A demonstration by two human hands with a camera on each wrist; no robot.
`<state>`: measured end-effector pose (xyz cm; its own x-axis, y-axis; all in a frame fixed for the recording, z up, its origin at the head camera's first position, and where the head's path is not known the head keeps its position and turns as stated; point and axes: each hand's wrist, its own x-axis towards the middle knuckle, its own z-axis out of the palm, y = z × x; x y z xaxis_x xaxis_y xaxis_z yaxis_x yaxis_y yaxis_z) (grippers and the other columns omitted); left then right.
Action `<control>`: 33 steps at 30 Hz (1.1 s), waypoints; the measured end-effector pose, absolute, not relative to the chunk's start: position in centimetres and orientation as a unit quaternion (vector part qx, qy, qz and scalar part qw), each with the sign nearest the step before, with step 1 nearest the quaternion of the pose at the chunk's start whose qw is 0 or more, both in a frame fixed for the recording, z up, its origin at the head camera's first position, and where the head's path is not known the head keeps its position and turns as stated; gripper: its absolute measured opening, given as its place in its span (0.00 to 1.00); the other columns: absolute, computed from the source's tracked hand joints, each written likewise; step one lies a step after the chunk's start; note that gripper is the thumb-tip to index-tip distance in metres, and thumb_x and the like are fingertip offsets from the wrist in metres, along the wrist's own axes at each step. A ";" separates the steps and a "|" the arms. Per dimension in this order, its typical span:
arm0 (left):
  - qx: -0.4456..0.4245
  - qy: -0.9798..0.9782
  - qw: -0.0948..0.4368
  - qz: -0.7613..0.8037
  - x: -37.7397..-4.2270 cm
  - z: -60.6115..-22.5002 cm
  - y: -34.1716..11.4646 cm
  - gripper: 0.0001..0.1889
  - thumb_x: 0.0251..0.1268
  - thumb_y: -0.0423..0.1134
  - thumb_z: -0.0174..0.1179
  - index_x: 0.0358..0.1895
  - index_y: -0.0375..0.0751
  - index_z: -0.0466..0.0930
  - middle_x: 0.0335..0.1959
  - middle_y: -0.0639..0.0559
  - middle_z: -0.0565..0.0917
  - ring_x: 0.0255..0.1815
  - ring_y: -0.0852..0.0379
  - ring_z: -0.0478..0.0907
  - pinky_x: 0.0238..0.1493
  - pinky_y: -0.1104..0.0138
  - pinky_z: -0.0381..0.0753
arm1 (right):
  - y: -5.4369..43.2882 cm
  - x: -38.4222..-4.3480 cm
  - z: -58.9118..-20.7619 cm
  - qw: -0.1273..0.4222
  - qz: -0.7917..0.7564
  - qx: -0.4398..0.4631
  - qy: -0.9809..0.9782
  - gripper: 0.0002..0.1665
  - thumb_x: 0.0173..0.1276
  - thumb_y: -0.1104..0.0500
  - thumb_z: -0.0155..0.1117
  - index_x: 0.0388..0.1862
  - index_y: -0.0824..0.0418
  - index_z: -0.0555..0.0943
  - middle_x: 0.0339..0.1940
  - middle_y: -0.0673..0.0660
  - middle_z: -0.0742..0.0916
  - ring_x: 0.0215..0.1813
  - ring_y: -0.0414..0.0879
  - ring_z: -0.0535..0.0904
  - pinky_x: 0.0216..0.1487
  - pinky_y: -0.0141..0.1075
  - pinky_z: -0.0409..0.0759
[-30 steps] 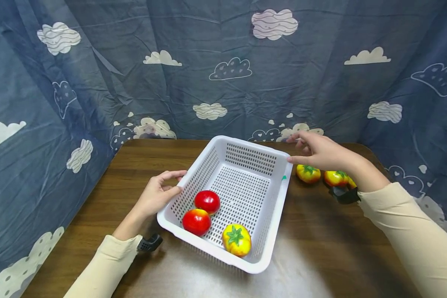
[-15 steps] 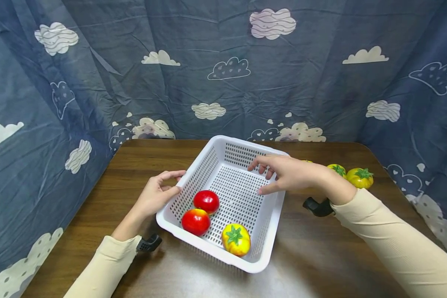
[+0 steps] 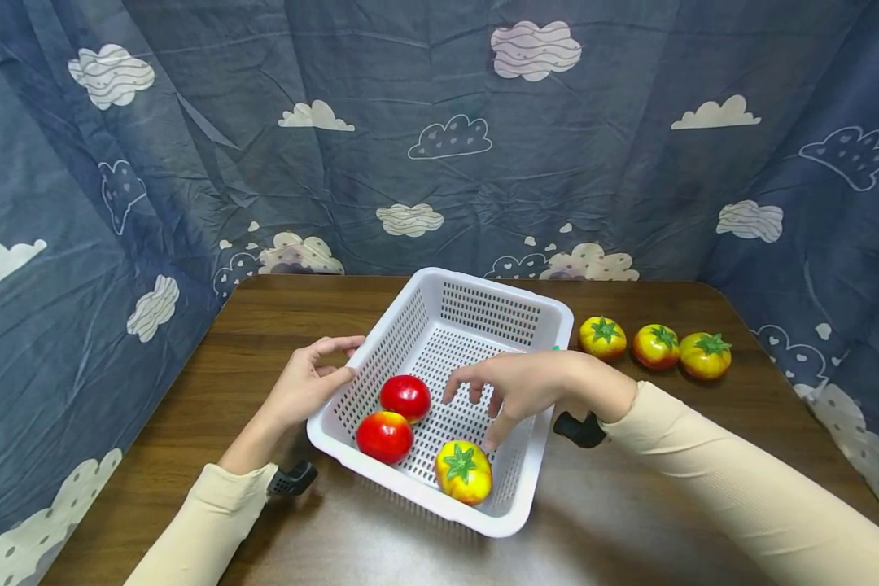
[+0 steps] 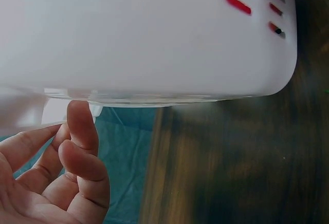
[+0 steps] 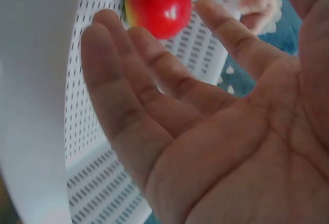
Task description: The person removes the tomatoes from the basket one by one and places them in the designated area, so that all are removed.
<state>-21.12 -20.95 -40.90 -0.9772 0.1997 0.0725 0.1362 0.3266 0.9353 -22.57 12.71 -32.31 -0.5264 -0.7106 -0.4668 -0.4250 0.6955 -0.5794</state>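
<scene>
A white perforated plastic basket (image 3: 472, 366) stands on the table, turned at an angle. Inside are two round red fruits, one plain red (image 3: 406, 398) and one with a yellow patch (image 3: 384, 439). A yellow tomato (image 3: 465, 474) with a green star-shaped calyx lies in the near corner. My left hand (image 3: 311, 378) touches the basket's left rim with thumb and index finger; the left wrist view shows its loosely bent fingers (image 4: 85, 167) at the rim. Over the basket hovers my right hand (image 3: 527, 387), fingers spread and palm bare, its thumb just above the yellow tomato.
Three more yellow-red tomatoes, the left (image 3: 602, 338), middle (image 3: 655, 347) and right one (image 3: 706, 356), sit in a row on the wooden table (image 3: 278, 309) right of the basket. A blue curtain (image 3: 439, 187) with clouds hangs behind the table's far edge.
My right hand has moved left and toward me, from the basket's far right corner to over its inside near the yellow tomato. The left hand and basket stay where they were.
</scene>
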 end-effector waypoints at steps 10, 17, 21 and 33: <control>0.106 0.814 0.029 0.571 -21.1 -40.9 -20.9 0.25 0.73 0.30 0.63 0.72 0.36 0.79 0.60 0.32 0.78 0.43 0.39 0.93 0.43 0.55 0.95 | 10.8 -21.9 -33.3 0.409 -0.141 -0.339 0.835 0.38 0.58 0.60 0.86 0.65 0.41 0.80 0.59 0.56 0.86 0.55 0.48 0.82 0.53 0.40 0.87; 0.107 0.814 0.029 0.570 -21.1 -40.9 -20.8 0.25 0.72 0.30 0.63 0.72 0.37 0.79 0.59 0.33 0.78 0.43 0.41 0.94 0.42 0.55 0.95 | 10.4 -21.6 -33.5 0.445 -0.147 -0.315 0.825 0.37 0.59 0.63 0.84 0.64 0.41 0.80 0.54 0.54 0.85 0.49 0.47 0.82 0.47 0.39 0.92; 0.104 0.815 0.029 0.569 -21.0 -40.9 -20.8 0.25 0.72 0.30 0.63 0.71 0.37 0.80 0.58 0.34 0.78 0.43 0.41 0.94 0.42 0.55 0.95 | 10.1 -21.6 -33.5 0.458 -0.149 -0.312 0.819 0.38 0.59 0.64 0.83 0.65 0.41 0.80 0.51 0.52 0.85 0.47 0.47 0.84 0.45 0.39 0.93; 0.104 0.814 0.029 0.570 -21.0 -40.8 -20.9 0.25 0.73 0.30 0.64 0.72 0.37 0.79 0.59 0.32 0.78 0.44 0.39 0.93 0.42 0.55 0.95 | 9.4 -21.8 -33.6 0.483 -0.130 -0.312 0.807 0.35 0.62 0.66 0.81 0.62 0.38 0.80 0.53 0.53 0.84 0.50 0.47 0.83 0.45 0.40 0.93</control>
